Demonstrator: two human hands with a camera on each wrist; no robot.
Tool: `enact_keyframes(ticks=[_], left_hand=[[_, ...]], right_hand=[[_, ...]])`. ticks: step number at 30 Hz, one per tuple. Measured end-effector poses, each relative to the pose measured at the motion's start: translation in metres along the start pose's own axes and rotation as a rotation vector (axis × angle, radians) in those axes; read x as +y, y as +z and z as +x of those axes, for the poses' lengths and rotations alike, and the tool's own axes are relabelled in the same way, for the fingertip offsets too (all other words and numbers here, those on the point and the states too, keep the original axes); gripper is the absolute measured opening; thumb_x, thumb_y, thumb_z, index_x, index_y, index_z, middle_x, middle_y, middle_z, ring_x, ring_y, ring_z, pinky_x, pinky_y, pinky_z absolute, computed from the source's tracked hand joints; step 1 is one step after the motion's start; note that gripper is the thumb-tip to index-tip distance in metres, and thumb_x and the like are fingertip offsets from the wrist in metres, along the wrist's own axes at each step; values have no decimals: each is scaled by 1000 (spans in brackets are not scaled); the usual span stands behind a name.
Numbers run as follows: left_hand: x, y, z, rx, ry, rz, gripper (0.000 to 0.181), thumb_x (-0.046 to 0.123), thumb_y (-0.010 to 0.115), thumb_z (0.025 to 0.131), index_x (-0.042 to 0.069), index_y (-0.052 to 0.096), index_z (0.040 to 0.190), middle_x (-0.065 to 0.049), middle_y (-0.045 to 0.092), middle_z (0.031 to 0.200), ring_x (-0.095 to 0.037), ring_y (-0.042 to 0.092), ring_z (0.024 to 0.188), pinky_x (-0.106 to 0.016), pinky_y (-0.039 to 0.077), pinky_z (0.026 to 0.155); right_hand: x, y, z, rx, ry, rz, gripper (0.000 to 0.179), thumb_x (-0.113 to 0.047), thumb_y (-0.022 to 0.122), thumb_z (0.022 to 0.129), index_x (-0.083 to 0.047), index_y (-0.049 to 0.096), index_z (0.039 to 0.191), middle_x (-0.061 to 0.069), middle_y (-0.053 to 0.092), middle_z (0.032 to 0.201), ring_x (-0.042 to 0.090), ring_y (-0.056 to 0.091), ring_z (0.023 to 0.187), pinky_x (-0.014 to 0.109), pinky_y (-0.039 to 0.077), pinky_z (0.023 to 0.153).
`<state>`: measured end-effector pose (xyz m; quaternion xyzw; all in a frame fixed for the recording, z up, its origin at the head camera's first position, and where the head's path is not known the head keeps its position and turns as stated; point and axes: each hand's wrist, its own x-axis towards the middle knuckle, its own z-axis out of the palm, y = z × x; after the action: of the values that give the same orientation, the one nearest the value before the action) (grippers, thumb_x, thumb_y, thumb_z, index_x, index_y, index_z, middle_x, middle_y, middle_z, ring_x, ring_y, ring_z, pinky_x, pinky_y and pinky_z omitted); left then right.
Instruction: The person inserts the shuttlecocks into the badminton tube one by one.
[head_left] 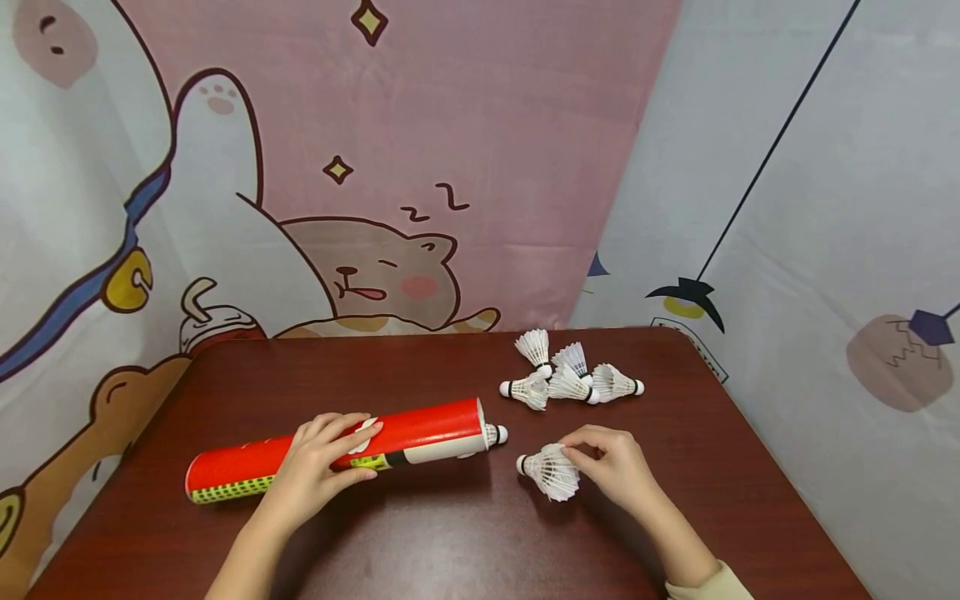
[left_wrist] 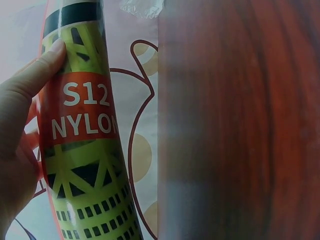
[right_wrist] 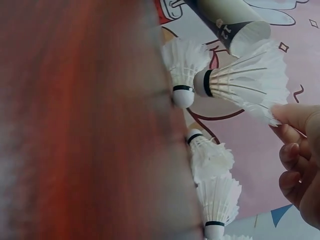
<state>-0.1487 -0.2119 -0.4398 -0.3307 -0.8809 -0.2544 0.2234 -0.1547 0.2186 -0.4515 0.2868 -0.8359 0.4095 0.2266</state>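
Note:
A red shuttlecock tube (head_left: pixel 429 429) is held slanted by my left hand (head_left: pixel 318 467), its mouth pointing right and a little raised. Fingers lie over its top, with the thumb on the near side. The left wrist view shows the tube's "S12 NYLON" label (left_wrist: pixel 85 110). From the mouth pokes the cork end of a shuttlecock (head_left: pixel 497 434); the rest of it is hidden inside. To the right of that opening, my right hand (head_left: pixel 618 471) pinches another white shuttlecock (head_left: pixel 553 473) by its feather rim. Its cork points left, apart from the tube in the head view.
Several loose shuttlecocks (head_left: pixel 572 384) lie clustered at the back right of the dark brown table (head_left: pixel 435 550). Behind the table hangs a cartoon-printed cloth (head_left: pixel 517 167), which continues along both sides.

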Motion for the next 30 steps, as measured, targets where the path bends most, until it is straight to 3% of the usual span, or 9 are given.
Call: enact_keyframes(ticks=[4, 7, 14, 20, 30], left_hand=[[0, 0, 0, -8, -1, 4, 69, 30, 86, 67, 23, 61, 131, -1, 57, 128, -22, 46, 113, -48, 30, 92], [0, 0, 1, -8, 0, 4, 69, 31, 85, 67, 23, 61, 131, 0, 56, 129, -22, 46, 113, -48, 29, 93], [2, -1, 0, -10, -9, -4, 70, 27, 87, 67, 23, 62, 131, -4, 57, 129, -22, 46, 114, -47, 29, 93], [1, 0, 0, 15, 9, -7, 72, 24, 88, 64, 22, 62, 130, -4, 58, 127, -23, 47, 112, -48, 30, 91], [2, 0, 0, 5, -1, -7, 72, 23, 89, 64, 22, 62, 130, -5, 58, 127, -22, 46, 113, -46, 30, 92]], right_hand=[[-3, 0, 8, 38, 29, 68, 5, -2, 76, 80, -7, 73, 80, 5, 68, 76, 6, 51, 60, 15, 37, 50], [-14, -1, 17, 69, 51, 113, 4, 4, 74, 79, 1, 71, 80, 11, 68, 75, 10, 54, 61, 18, 39, 51], [-42, -5, 36, 128, 96, 121, 15, 17, 72, 73, 4, 71, 81, 13, 68, 74, 8, 53, 59, 18, 41, 53], [-45, 0, 47, 176, 185, 179, 12, 14, 72, 75, 5, 72, 82, 13, 67, 71, 4, 49, 58, 18, 40, 49], [-50, 23, 59, 168, 216, 252, 9, 13, 72, 76, 7, 72, 83, 14, 64, 68, 6, 48, 57, 18, 39, 49]])
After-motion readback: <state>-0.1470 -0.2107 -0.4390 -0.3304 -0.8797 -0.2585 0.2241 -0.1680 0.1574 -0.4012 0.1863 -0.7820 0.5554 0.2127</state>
